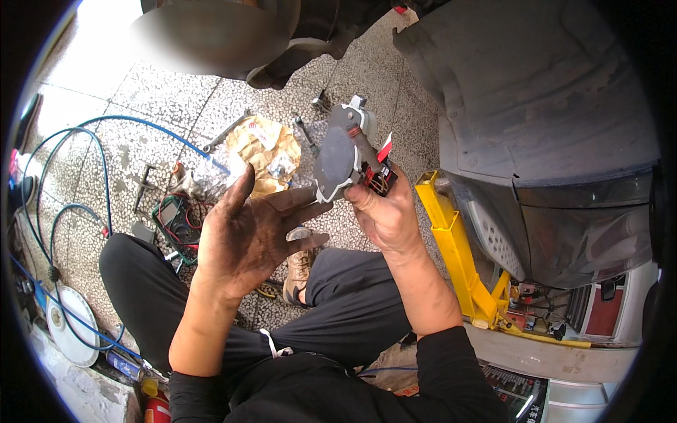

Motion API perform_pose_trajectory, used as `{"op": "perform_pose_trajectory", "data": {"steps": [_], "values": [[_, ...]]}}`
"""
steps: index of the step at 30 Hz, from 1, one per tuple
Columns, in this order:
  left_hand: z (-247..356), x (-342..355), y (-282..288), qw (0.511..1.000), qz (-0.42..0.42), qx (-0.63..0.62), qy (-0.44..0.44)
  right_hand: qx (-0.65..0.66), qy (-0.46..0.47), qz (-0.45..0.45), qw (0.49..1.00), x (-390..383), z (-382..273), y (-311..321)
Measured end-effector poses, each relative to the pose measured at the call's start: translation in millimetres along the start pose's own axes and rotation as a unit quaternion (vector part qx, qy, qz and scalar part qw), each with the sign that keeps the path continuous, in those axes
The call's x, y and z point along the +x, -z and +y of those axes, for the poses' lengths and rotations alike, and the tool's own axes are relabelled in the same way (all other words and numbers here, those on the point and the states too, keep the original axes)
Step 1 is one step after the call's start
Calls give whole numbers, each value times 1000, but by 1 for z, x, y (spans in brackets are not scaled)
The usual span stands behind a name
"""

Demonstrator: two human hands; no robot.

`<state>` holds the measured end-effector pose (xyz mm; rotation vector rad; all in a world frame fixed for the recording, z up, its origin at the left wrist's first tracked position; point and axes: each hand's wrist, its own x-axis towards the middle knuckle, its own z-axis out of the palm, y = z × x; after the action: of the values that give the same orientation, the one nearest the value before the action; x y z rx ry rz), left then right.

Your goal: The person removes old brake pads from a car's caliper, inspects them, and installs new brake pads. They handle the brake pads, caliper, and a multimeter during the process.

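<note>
A dark grey car part [336, 158] with a flat rounded cover, silver metal edges and a lug at its top is in my right hand [388, 218]. It is tilted above the floor, and its exact kind cannot be made out. Wires and a black connector [381, 180] show at its right side, with a red and white tag [385, 148] beside them. My left hand [250, 229] is blackened with grime. Its fingers are spread, palm up, and the fingertips reach the part's lower left edge; whether they touch is unclear.
Crumpled brown paper [264, 151], a wrench [229, 130] and a green multimeter [180, 222] lie on the speckled floor. A blue hose [106, 169] coils at left. A yellow stand [455, 247] rises at right, beside a dark vehicle panel [536, 106].
</note>
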<state>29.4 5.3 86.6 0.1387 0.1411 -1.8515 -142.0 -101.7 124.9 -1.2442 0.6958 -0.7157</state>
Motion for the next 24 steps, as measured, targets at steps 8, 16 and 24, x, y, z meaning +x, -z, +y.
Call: {"op": "perform_pose_trajectory", "data": {"steps": [8,16,24], "values": [[-1,0,2,1000,-6,-1,6,-49,30,-11,998,-3,-2,-10],[2,-3,-2,999,-37,-29,-3,-65,48,-31,996,1,-2,-7],[-1,0,-2,995,-68,-71,-2,-111,79,-23,990,-4,3,-5]]}}
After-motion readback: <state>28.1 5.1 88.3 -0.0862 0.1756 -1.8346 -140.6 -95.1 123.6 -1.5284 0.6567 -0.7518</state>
